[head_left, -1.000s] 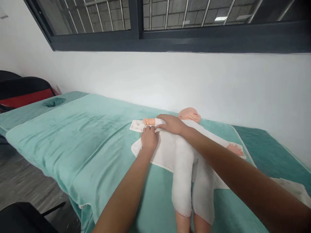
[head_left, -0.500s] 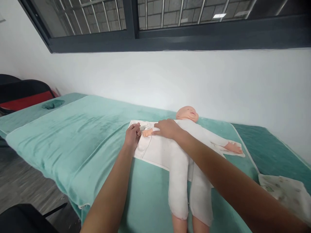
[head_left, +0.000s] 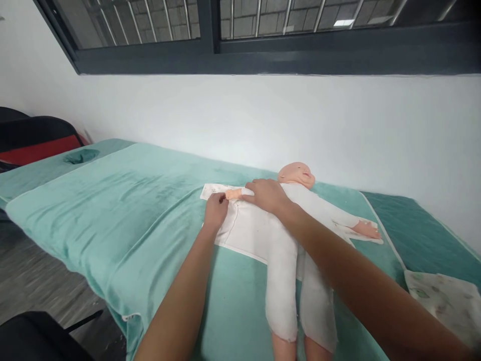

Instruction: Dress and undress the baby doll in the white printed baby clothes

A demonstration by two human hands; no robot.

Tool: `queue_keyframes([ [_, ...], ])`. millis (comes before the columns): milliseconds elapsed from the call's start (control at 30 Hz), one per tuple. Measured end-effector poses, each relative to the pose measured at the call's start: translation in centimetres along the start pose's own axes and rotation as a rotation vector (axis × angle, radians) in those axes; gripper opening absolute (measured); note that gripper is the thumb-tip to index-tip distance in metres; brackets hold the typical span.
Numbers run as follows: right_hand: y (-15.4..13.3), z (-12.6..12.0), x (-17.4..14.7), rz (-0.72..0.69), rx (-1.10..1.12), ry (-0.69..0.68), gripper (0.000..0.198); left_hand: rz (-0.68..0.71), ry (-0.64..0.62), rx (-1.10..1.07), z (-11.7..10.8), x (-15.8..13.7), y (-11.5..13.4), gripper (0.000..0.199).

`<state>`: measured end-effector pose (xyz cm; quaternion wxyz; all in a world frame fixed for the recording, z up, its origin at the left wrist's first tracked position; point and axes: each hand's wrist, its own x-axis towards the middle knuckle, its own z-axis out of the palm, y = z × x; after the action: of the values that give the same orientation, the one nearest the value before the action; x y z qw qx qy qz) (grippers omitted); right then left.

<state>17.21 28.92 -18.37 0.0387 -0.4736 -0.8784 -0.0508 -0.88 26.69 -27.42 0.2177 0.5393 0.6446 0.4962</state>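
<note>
A baby doll [head_left: 282, 255] with a white cloth body lies on its back, its pink head [head_left: 296, 174] towards the wall. Under it is a spread white baby garment [head_left: 248, 233]. At the tip of the doll's hand [head_left: 233, 194], on the left side, my left hand [head_left: 216, 210] is closed in a pinch on its fingers. My right hand [head_left: 268, 194] wraps over the same arm above the wrist, thumb below and fingers on top. The doll's other arm stretches right in a white sleeve, with its hand [head_left: 366, 229] showing at the cuff.
A green cover [head_left: 124, 210] lies over the massage table, which has a face hole [head_left: 81, 156] at its far left. At the right edge rests a folded patterned cloth [head_left: 443, 301]. Red and black chairs [head_left: 41, 140] stand behind on the left; a dark window frame [head_left: 263, 60] crosses the wall.
My left hand has moved onto the doll's fingers from just beside them. The doll's hand sits slightly higher and more of its wrist shows. The whole view has shifted a little.
</note>
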Motion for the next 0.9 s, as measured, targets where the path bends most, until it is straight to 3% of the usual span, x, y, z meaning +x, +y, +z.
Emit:
queue_keyframes([
  [200,0.2,0.1,0.0,-0.014,0.05,0.006,0.045,-0.05,-0.033,-0.011,0.2,0.0,0.2,0.006],
  [400,0.2,-0.3,-0.2,0.018,0.152,-0.037,0.045,-0.139,0.033,-0.145,-0.5,0.2,0.0,0.01],
  [600,0.2,-0.1,0.0,0.002,0.116,-0.066,0.039,-0.186,0.065,-0.242,-0.4,0.3,-0.1,0.013],
  [800,0.1,0.9,0.7,-0.014,0.006,-0.047,0.043,-0.038,0.096,-0.107,0.0,-0.3,0.7,0.011],
  [900,-0.2,1.2,1.2,-0.022,-0.054,-0.056,0.046,0.03,0.015,-0.078,0.3,-0.6,1.0,0.012],
])
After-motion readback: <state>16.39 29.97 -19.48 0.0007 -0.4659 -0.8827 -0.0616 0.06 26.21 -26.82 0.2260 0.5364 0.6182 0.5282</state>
